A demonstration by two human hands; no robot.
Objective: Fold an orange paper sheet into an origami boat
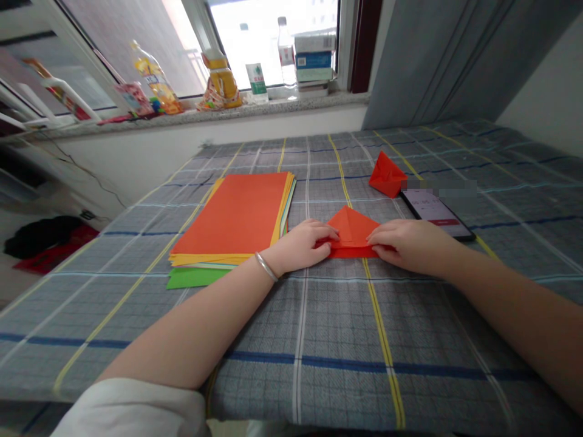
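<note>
A folded orange-red sheet of paper (351, 227) lies on the checked cloth, its peak pointing away from me and a straight strip along its near edge. My left hand (307, 244) pinches its left corner between thumb and fingers. On the opposite side, my right hand (403, 244) grips the right corner in the same way. Left of my hands sits a stack of coloured paper (239, 212), orange on top, with yellow and green edges showing. Beyond my right hand stands a finished-looking folded red paper piece (386, 175).
A phone (437, 212) with a lit screen lies right of the folded piece. The checked tablecloth (337, 328) covers the surface. Along the windowsill (277, 108) stand bottles, a white tube (257, 82) and stacked boxes (314, 60). A grey curtain (432, 60) hangs at the right.
</note>
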